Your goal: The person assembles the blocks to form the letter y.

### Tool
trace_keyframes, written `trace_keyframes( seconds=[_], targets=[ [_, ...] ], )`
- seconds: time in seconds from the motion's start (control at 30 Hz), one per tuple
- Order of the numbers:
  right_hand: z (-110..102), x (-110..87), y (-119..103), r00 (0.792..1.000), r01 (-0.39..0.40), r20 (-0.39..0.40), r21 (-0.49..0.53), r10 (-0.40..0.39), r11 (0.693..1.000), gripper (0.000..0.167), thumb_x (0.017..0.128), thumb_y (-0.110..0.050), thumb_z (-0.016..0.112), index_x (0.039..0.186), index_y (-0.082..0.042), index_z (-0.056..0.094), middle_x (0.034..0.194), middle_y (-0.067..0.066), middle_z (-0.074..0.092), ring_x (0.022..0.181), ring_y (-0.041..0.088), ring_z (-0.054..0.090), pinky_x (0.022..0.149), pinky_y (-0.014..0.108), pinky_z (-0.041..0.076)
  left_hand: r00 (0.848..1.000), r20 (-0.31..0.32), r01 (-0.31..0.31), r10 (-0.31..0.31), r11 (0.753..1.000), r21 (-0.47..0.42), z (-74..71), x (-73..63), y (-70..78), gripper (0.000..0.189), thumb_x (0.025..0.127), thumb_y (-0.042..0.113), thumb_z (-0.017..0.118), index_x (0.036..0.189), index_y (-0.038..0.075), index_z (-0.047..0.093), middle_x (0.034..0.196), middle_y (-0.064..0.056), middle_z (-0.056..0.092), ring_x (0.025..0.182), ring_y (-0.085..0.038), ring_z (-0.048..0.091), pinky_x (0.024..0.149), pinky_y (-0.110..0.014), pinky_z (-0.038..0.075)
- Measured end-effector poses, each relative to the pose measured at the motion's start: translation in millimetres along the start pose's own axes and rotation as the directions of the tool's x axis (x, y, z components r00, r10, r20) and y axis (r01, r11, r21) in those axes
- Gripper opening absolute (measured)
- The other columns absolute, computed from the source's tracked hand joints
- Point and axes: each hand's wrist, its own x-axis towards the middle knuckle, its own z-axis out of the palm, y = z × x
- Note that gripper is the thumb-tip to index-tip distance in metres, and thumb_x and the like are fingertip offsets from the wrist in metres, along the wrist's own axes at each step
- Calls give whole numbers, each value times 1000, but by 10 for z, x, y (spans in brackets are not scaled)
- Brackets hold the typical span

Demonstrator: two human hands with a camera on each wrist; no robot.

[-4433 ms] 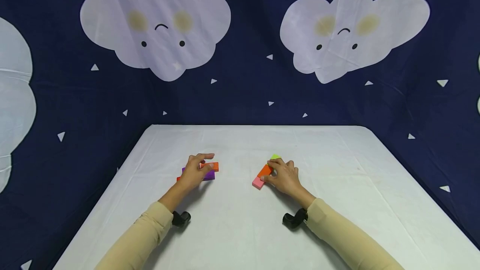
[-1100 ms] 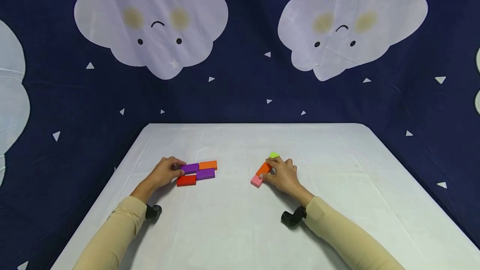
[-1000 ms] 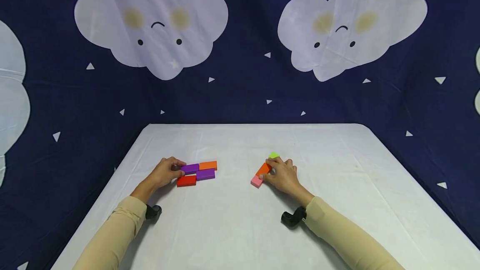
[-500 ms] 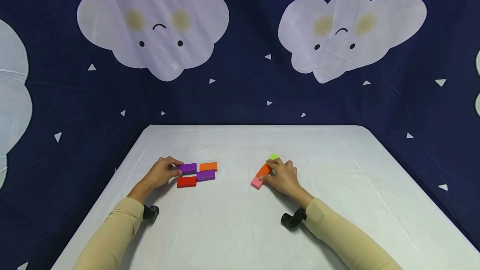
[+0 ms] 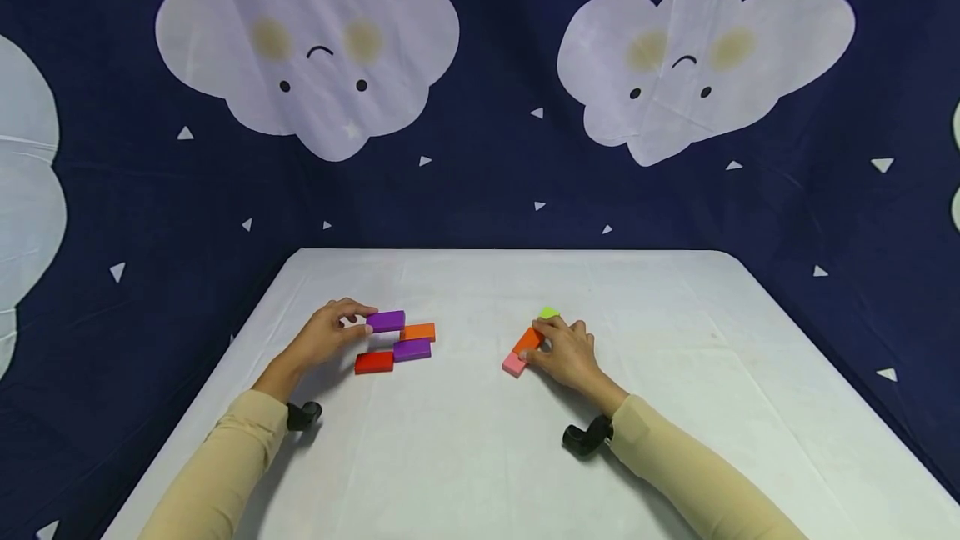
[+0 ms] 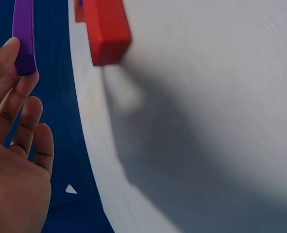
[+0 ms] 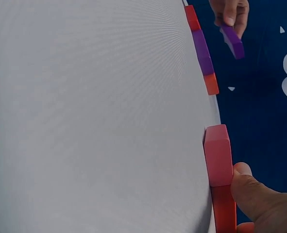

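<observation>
My left hand pinches a purple block by its left end between thumb and fingertips. The block is held above the table, as the right wrist view also shows. Below it lie a red block, a second purple block and an orange block. My right hand rests on a slanting row made of a pink block, an orange-red block and a lime-green block. The thumb touches the top where pink meets orange-red; a fingertip lies at the row's far part, partly covering it.
The blocks lie on a white-covered table with rounded far corners. Behind it hangs a dark blue cloth with clouds and small triangles. Each wrist carries a black camera mount, such as the right mount.
My left hand moved from above the left group to the purple block at its left, gripped it, slid it slightly left, then lifted it up and right. The right hand stayed put.
</observation>
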Motion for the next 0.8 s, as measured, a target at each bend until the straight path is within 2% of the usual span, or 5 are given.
trace_keyframes(
  seconds=[0.43,0.8],
  targets=[
    [-14,-2,3,1000,17,-8,-11,-17,1000,64,78,-47,72,130,-14,58,132,4,56,96,30,44,72,36,27,992,59,-108,112,991,-75,189,113,283,31,88,20,66,118,13,66,114,-6,63,102,-25,48,83,-31,37],
    [-17,-8,-13,1000,1,-7,-2,-1,1000,64,77,-47,72,130,-14,58,133,3,56,99,32,43,74,38,27,972,121,-191,202,977,-96,448,231,470,30,88,18,64,118,11,65,116,-7,63,103,-26,48,81,-31,36]
  ],
)
